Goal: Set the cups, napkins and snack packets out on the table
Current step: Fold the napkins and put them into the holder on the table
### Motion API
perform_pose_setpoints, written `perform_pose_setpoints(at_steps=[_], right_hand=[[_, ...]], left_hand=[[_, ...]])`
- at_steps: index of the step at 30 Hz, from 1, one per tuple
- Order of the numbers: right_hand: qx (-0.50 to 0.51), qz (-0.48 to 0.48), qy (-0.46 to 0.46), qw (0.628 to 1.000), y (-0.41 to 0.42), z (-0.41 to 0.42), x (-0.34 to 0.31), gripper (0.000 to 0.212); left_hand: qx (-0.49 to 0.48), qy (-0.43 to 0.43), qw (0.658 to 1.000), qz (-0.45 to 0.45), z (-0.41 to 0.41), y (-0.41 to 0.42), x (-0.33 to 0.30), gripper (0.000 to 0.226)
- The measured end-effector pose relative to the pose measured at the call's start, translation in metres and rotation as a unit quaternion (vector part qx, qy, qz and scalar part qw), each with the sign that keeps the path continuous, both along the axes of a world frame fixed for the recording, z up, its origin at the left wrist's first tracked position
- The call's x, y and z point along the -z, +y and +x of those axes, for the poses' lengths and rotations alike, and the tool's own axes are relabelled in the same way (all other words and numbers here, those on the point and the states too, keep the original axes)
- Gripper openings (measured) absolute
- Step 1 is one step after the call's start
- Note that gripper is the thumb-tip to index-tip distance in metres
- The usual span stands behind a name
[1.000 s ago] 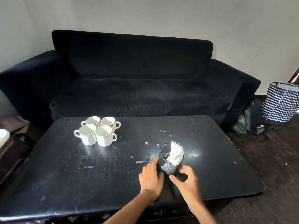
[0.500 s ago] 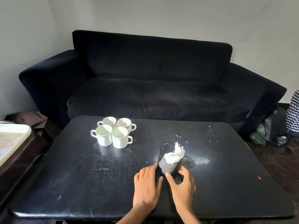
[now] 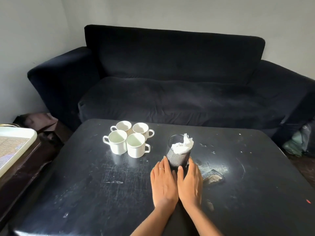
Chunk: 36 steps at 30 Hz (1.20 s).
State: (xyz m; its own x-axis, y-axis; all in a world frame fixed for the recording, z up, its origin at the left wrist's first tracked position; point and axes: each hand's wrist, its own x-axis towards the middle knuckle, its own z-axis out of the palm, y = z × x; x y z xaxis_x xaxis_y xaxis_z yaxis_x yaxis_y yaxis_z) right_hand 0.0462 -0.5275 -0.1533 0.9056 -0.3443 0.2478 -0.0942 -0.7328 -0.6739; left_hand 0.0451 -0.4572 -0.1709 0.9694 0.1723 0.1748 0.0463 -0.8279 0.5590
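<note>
Since a second ago the mesh holder (image 3: 179,157) has travelled up the table (image 3: 85,193) toward the cups (image 3: 128,139), and my fingers have flattened out from a looser cupping. Now my left hand (image 3: 163,182) and right hand (image 3: 190,182) lie side by side at 6 o'clock of the holder, fingers straight, fingertips against its base on either side, nothing gripped. I judge I keep them low and flat because a tall, light cup of mesh would tip if pushed near the rim; pressing at the foot lets it slide.

The holder stands upright near the table's middle, with the four white cups clustered at its 10 o'clock, close but apart. It is a dark wire-mesh cylinder, open at the top, with white napkins (image 3: 183,147) crumpled inside and one peak poking above the rim at its 1 o'clock side. The cups stand handles outward, which I take to be for easy picking up. No snack packets show on the table yet; a pale tray (image 3: 15,150) sits off at 9 o'clock.
</note>
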Motion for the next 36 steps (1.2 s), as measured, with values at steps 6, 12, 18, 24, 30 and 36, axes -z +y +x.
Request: perform_pose_setpoints(at_steps=[6, 12, 18, 24, 30, 36], right_hand=[[-0.018, -0.026, 0.009, 0.999, 0.0, 0.032, 0.003, 0.053], [-0.058, -0.005, -0.005, 0.998, -0.001, 0.066, 0.005, 0.059], [-0.03, 0.031, -0.018, 0.999, -0.003, 0.088, 0.009, 0.063], [-0.03, 0.037, -0.029, 0.998, -0.005, 0.108, 0.012, 0.063], [-0.033, 0.008, -0.008, 0.999, -0.006, 0.122, 0.016, 0.063], [-0.04, -0.012, -0.01, 0.999, -0.007, 0.128, 0.017, 0.06]], left_hand=[[-0.006, 0.001, 1.0, 0.005, 0.027, -0.001, -0.003, 0.059], [-0.03, 0.004, 0.999, 0.033, 0.055, -0.002, -0.003, 0.065], [-0.021, 0.001, 1.0, 0.001, 0.085, -0.003, -0.004, 0.07], [-0.025, 0.012, 0.999, -0.022, 0.103, -0.002, -0.001, 0.072], [-0.03, 0.014, 0.999, -0.021, 0.115, -0.002, 0.002, 0.073], [-0.029, 0.018, 0.999, -0.026, 0.122, -0.001, 0.004, 0.072]])
